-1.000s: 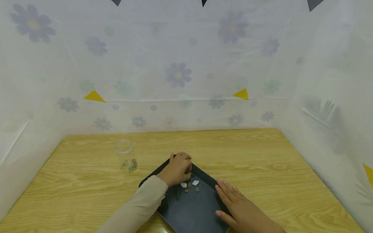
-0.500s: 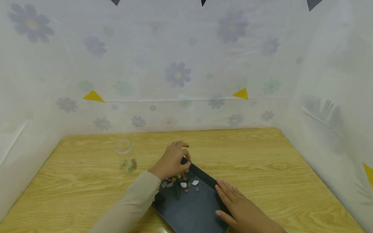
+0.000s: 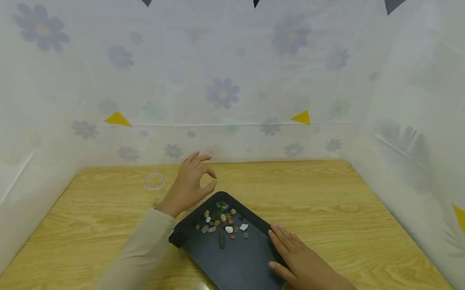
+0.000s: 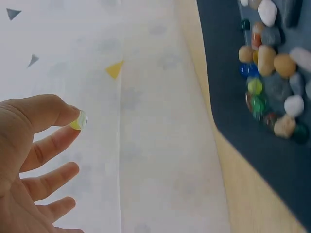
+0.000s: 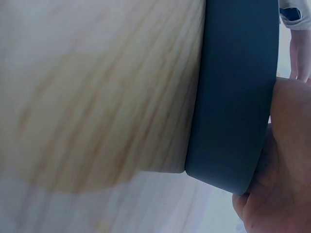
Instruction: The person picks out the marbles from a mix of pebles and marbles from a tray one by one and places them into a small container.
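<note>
My left hand (image 3: pixel 186 184) pinches a small glass marble (image 4: pixel 79 121), clear with yellow, between thumb and forefinger; its other fingers spread out. It is raised at the left of the dark tray (image 3: pixel 239 273). In the tray's far part lie several pebbles (image 3: pixel 216 223), white, tan and grey, a long dark stone (image 3: pixel 222 239), and green and blue marbles (image 4: pixel 257 103). My right hand (image 3: pixel 309 265) rests on the tray's right rim, fingers straight, thumb reaching over the inside. Beyond the left wrist stands a clear jar (image 3: pixel 155 182), its lower part mostly hidden.
The tray sits turned at an angle on a wood-grain table (image 3: pixel 373 229). White flowered sheets (image 3: pixel 222 62) hang around the back and sides, marked with yellow and black triangles.
My left hand has lifted out of the tray's far corner with the marble and moved left and up toward the jar, uncovering the stones. The right hand has stayed still.
</note>
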Available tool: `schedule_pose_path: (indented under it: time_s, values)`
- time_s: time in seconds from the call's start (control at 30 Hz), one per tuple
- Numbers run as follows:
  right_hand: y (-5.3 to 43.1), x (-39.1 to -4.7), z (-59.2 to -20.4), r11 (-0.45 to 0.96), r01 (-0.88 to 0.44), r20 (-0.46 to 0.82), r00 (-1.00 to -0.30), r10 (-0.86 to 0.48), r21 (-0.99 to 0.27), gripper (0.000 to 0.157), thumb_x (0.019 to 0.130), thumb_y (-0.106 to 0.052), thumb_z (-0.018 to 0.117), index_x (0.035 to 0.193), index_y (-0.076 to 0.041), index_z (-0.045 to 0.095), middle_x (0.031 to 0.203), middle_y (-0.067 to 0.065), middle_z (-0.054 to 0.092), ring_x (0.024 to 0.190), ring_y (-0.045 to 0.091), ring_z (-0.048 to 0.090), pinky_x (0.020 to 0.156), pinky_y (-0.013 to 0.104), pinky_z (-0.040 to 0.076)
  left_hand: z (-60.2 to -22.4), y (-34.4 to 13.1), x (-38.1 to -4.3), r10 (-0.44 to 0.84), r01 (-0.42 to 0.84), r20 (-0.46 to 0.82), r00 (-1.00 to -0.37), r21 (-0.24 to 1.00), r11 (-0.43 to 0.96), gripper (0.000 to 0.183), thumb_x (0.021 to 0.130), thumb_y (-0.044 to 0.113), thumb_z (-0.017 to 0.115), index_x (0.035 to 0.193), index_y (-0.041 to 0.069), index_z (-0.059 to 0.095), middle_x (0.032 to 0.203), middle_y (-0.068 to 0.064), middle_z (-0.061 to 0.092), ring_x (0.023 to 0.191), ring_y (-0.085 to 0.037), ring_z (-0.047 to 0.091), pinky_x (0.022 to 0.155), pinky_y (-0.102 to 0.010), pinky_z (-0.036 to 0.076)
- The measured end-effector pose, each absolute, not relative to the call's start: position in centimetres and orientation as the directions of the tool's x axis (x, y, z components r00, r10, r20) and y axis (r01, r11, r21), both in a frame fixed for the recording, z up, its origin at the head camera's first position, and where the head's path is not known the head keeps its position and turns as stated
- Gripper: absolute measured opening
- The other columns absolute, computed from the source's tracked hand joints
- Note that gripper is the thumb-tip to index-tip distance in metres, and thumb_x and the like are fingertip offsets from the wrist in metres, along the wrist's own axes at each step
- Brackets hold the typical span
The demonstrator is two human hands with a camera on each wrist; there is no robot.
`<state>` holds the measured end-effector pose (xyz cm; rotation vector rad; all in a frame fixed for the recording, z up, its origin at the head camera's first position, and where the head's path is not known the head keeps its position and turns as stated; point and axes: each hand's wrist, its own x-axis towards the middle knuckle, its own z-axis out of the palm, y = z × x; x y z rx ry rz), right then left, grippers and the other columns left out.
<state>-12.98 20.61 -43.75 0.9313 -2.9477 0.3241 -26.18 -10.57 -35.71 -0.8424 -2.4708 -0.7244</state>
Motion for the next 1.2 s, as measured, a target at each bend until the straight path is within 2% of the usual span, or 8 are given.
schedule_pose_path:
  time_s: [0.27, 0.53, 0.67, 0.77, 0.83, 1.0, 1.2]
  values:
    - [20.8, -12.9, -43.6, 0.8, -0.571, 0.1, -0.821, -0.562, -0.183, 0.07, 0.099, -0.049, 0.045, 0.149, -0.002, 0.032, 0.156, 0.015, 0.026, 0.143, 0.029, 0.025, 0.113, 0.047, 0.027, -35.2, -14.9, -25.9, 0.327, 0.624, 0.621, -0.712, 0.348, 0.699, 0.012, 0.083, 0.012, 0.074, 0.091, 0.004, 0.069, 0.131, -0.022, 0.053, 0.134, -0.045, 0.033, 0.11, -0.061, 0.023]
    - [20.7, -12.8, -43.4, 0.785, -0.592, 0.116, -0.806, -0.581, -0.184, 0.068, 0.1, -0.048, 0.042, 0.148, 0.001, 0.032, 0.154, 0.019, 0.027, 0.142, 0.034, 0.027, 0.111, 0.051, 0.029, -35.9, -19.3, -25.5, 0.228, 0.542, 0.625, -0.746, 0.372, 0.753, 0.011, 0.082, 0.008, 0.073, 0.089, 0.001, 0.069, 0.129, -0.026, 0.053, 0.131, -0.051, 0.032, 0.107, -0.066, 0.024]
    - [20.8, -12.8, -43.6, 0.789, -0.585, 0.121, -0.811, -0.572, -0.187, 0.069, 0.1, -0.048, 0.043, 0.149, -0.001, 0.032, 0.155, 0.017, 0.026, 0.143, 0.031, 0.026, 0.118, 0.031, 0.011, -36.7, -21.0, -25.2, 0.181, 0.494, 0.61, -0.772, 0.396, 0.774, 0.01, 0.083, 0.007, 0.072, 0.089, 0.0, 0.069, 0.129, -0.027, 0.053, 0.13, -0.052, 0.032, 0.105, -0.068, 0.024]
    - [20.9, -12.9, -43.9, 0.792, -0.58, 0.116, -0.814, -0.569, -0.191, 0.069, 0.099, -0.049, 0.043, 0.149, -0.002, 0.03, 0.156, 0.015, 0.025, 0.143, 0.03, 0.025, 0.115, 0.018, -0.004, -37.3, -21.8, -25.1, 0.155, 0.469, 0.605, -0.781, 0.405, 0.785, 0.01, 0.083, 0.006, 0.071, 0.088, -0.001, 0.069, 0.128, -0.028, 0.053, 0.129, -0.052, 0.033, 0.105, -0.068, 0.024]
    - [20.9, -13.0, -44.0, 0.794, -0.578, 0.111, -0.816, -0.568, -0.187, 0.07, 0.099, -0.049, 0.042, 0.149, -0.002, 0.03, 0.156, 0.015, 0.024, 0.144, 0.03, 0.024, 0.117, 0.022, 0.0, -37.6, -22.2, -25.1, 0.142, 0.455, 0.602, -0.786, 0.408, 0.792, 0.009, 0.084, 0.006, 0.071, 0.088, -0.002, 0.069, 0.127, -0.029, 0.053, 0.128, -0.053, 0.034, 0.105, -0.067, 0.025]
    - [20.9, -13.0, -44.1, 0.803, -0.566, 0.096, -0.824, -0.558, -0.189, 0.07, 0.099, -0.05, 0.042, 0.15, -0.003, 0.03, 0.157, 0.014, 0.024, 0.144, 0.029, 0.023, 0.117, 0.039, 0.02, -38.2, -22.7, -25.3, 0.108, 0.428, 0.583, -0.806, 0.447, 0.786, 0.011, 0.084, 0.007, 0.07, 0.089, -0.003, 0.069, 0.125, -0.029, 0.054, 0.126, -0.052, 0.035, 0.105, -0.066, 0.026]
    - [20.8, -13.0, -44.0, 0.801, -0.571, 0.095, -0.821, -0.563, -0.181, 0.07, 0.099, -0.049, 0.043, 0.149, -0.001, 0.031, 0.156, 0.015, 0.025, 0.143, 0.029, 0.024, 0.112, 0.05, 0.027, -38.5, -22.7, -25.5, 0.098, 0.423, 0.569, -0.816, 0.473, 0.773, 0.012, 0.085, 0.007, 0.069, 0.09, -0.004, 0.069, 0.125, -0.03, 0.053, 0.124, -0.051, 0.036, 0.105, -0.066, 0.025]
